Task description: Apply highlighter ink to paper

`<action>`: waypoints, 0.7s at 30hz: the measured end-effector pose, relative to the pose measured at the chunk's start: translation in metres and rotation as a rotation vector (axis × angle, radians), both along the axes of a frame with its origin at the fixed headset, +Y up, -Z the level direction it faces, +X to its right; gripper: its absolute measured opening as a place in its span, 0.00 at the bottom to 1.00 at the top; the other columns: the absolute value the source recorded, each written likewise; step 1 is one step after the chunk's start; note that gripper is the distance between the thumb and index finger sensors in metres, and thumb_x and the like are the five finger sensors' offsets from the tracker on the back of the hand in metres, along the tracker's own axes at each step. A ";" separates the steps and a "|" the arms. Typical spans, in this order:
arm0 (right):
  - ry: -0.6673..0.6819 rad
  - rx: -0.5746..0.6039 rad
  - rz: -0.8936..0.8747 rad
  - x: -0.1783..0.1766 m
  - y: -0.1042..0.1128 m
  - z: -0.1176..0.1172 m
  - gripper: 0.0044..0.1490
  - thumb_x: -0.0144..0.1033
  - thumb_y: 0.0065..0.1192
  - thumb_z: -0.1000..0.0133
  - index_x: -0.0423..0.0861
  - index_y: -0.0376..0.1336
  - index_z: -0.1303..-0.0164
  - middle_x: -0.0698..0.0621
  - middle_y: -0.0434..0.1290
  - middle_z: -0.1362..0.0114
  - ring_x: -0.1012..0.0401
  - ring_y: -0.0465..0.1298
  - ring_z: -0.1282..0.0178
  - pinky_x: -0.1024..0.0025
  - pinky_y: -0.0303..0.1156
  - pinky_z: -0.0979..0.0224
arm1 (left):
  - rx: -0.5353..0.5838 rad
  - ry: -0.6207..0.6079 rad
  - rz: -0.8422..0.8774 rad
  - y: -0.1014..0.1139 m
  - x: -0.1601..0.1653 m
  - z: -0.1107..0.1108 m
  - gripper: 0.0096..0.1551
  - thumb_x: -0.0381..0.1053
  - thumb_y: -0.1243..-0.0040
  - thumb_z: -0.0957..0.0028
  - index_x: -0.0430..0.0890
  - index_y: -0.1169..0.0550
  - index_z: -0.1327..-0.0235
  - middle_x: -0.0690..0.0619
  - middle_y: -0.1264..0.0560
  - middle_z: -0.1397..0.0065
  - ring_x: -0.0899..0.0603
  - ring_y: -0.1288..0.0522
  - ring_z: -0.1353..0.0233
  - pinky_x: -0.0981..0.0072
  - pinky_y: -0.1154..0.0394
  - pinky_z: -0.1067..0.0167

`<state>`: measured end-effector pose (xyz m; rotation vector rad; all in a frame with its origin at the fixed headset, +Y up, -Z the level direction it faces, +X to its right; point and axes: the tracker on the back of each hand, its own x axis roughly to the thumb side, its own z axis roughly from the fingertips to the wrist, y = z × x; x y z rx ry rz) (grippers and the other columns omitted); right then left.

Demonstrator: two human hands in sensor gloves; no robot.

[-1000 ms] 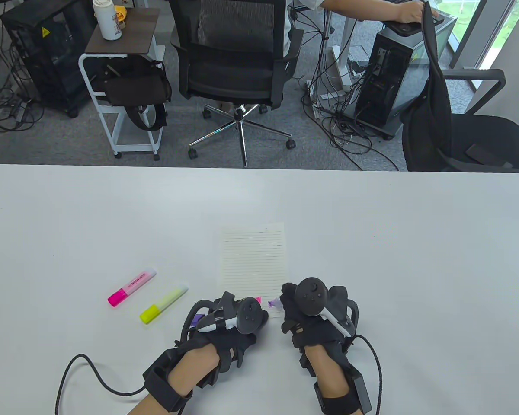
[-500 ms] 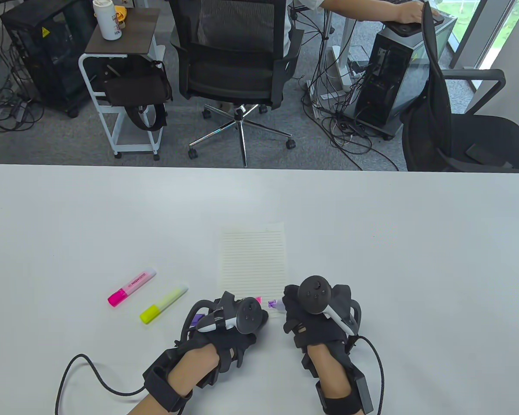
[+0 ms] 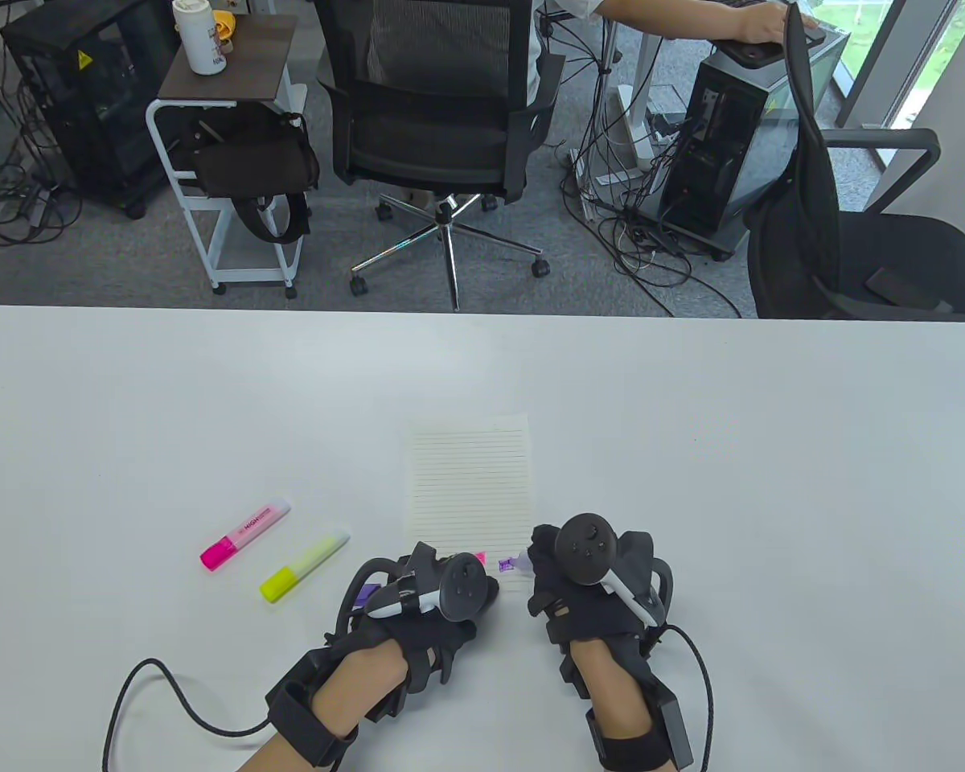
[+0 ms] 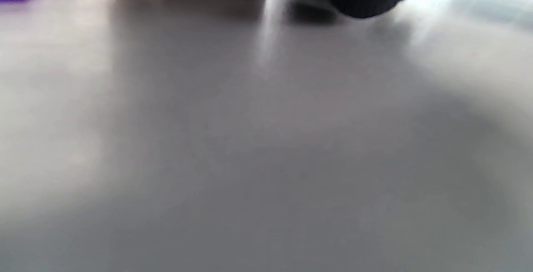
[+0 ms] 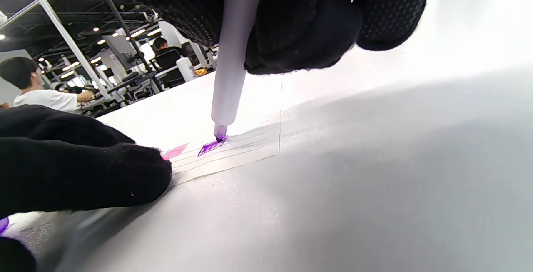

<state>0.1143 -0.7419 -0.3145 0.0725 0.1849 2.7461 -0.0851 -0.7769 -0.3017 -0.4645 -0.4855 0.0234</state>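
Slightly rightward the gloved right hand [image 3: 587, 579], gripping a purple highlighter [image 5: 228, 68], was moved; the lined white paper sheet [image 3: 470, 486] was being marked and pressed by the curled left hand [image 3: 430, 599], its grip not discernible; a steady stroke is judged needed next

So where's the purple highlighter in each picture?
Table view: the purple highlighter peeks out left of the right hand, low centre.
Left wrist view: not in it; only a purple blur in the top-left corner.
Right wrist view: top centre, its tip on the paper.
Shared landmark: the pink mark by the left hand.
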 end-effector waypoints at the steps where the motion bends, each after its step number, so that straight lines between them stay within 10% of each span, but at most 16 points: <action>1: 0.004 -0.017 -0.005 0.001 0.001 0.000 0.22 0.42 0.63 0.34 0.49 0.67 0.31 0.44 0.78 0.41 0.51 0.79 0.57 0.43 0.70 0.29 | 0.000 0.000 0.001 0.000 0.000 0.000 0.38 0.60 0.46 0.49 0.66 0.43 0.24 0.52 0.52 0.19 0.37 0.47 0.23 0.32 0.51 0.26; 21: -0.011 0.005 0.006 0.001 0.001 0.001 0.22 0.43 0.62 0.33 0.50 0.66 0.30 0.45 0.78 0.40 0.51 0.79 0.56 0.43 0.69 0.29 | -0.001 -0.001 0.000 0.000 0.000 0.000 0.38 0.60 0.46 0.49 0.66 0.43 0.24 0.52 0.52 0.19 0.37 0.47 0.23 0.32 0.51 0.26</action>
